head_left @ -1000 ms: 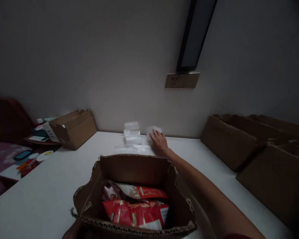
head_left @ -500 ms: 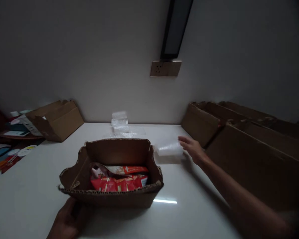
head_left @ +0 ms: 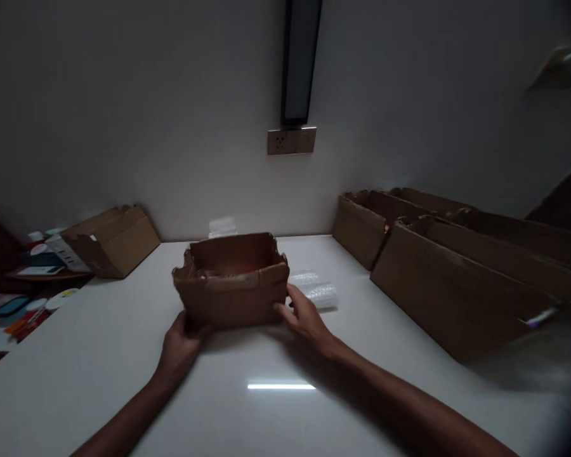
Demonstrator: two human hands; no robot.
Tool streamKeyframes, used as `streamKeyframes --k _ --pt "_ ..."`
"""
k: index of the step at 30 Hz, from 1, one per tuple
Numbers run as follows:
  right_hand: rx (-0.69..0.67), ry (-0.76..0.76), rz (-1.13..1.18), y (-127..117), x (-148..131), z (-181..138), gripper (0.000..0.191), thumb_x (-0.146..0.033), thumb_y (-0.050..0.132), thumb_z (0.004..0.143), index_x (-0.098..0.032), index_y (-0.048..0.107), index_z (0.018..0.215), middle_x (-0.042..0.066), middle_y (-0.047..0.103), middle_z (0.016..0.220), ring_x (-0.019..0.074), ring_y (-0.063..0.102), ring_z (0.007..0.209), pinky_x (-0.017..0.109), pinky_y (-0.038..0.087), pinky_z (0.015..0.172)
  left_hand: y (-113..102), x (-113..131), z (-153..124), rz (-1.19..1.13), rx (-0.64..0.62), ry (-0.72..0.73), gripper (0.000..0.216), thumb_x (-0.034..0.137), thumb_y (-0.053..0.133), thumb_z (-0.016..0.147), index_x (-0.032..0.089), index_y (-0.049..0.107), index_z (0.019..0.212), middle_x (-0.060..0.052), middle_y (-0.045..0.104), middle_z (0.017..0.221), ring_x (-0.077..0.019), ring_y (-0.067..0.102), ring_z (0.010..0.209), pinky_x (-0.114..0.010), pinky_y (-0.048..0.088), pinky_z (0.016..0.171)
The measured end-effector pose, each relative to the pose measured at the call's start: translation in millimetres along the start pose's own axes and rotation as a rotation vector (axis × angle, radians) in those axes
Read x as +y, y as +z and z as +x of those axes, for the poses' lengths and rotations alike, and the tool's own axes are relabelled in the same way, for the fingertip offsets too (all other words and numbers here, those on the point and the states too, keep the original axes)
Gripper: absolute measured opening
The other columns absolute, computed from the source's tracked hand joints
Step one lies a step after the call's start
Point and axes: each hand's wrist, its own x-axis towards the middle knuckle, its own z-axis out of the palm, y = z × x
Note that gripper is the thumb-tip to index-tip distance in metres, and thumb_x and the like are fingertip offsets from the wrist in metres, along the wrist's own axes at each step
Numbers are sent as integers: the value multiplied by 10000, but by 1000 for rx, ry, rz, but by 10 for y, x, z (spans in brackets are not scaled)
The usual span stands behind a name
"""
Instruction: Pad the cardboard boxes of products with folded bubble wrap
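Since half a second ago, the right hand [head_left: 309,322] has gone from a bubble wrap roll [head_left: 320,294] to the small carton [head_left: 233,303], now shifted toward the back edge of the counter [head_left: 195,412]. Both forearms stretch forward, converging; the left hand [head_left: 181,346] grips the carton's lower left corner, the right its right end, thumb on the front. The roll lies just beyond the right hand.

Held box [head_left: 233,308]: inside mostly hidden; dark panel [head_left: 301,60] cropped above
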Motion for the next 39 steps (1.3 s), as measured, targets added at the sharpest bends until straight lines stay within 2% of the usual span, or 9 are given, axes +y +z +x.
streamKeyframes --k 4,8,12,15,19,27,32,35,39 --pt "-14 43 -111 -140 228 510 448 -256 536 844 -177 580 1283 134 655 1267 271 607 1125 417 489 954 246 90 480 16 44 -1 433 433 660 694 142 648 1015 -159 746 1009 -340 693 966 -464 534 881" --pt "-57 101 -239 -572 433 636 359 -359 512 890 -179 661 1162 153 648 1282 325 545 1234 489 393 1043 350 42 681 -40 52 -2 359 394 633 723 161 655 994 -131 747 1000 -298 693 966 -428 516 912" --pt "-223 157 -280 -969 436 375 461 -513 419 952 -192 698 773 102 720 806 296 672 868 443 487 855 353 -5 663 -95 77 -3 343 354 639 717 172 656 1008 -110 746 987 -279 692 956 -413 513 915" --pt "-313 100 -152 -1157 247 -1 526 -574 388 974 -207 720 795 75 731 856 250 678 838 383 509 815 340 -6 656 -141 106 -19 329 325 637 713 170 655 1003 -98 742 942 -273 691 926 -424 512 920" --pt "-249 -1 63 -1331 28 -499 463 -585 471 954 -230 754 866 81 735 897 251 675 945 400 510 881 308 -14 642 -218 150 -68 378 288 625 694 160 632 1050 -86 725 944 -250 680 949 -409 503 952" --pt "-111 118 -192 -910 234 -842 485 -501 615 885 -251 610 1301 115 628 1331 318 569 1225 546 453 1028 225 104 15 -391 81 -162 495 392 640 687 153 578 1116 -75 695 1008 -206 675 952 -391 512 941" --pt "-90 92 -224 -666 111 -769 224 -257 590 878 -205 703 1064 107 726 994 288 654 964 502 510 882 170 316 -522 -387 -108 -123 436 413 679 711 157 639 1061 -99 710 1025 -250 672 1020 -447 495 997" --pt "-99 -153 -75 -658 -246 -895 124 -232 573 916 -212 692 946 66 719 890 228 644 873 420 504 816 81 404 -787 -237 -332 82 582 336 699 735 184 575 1283 -156 607 1331 -308 579 1246 -496 439 1082" --pt "-292 -365 35 -649 -731 -1198 141 -162 548 938 -209 668 993 35 707 872 176 622 846 367 482 812 17 447 -1080 -41 -621 649 964 307 784 725 264 271 1540 -172 293 1609 -366 310 1470 -554 342 1156"
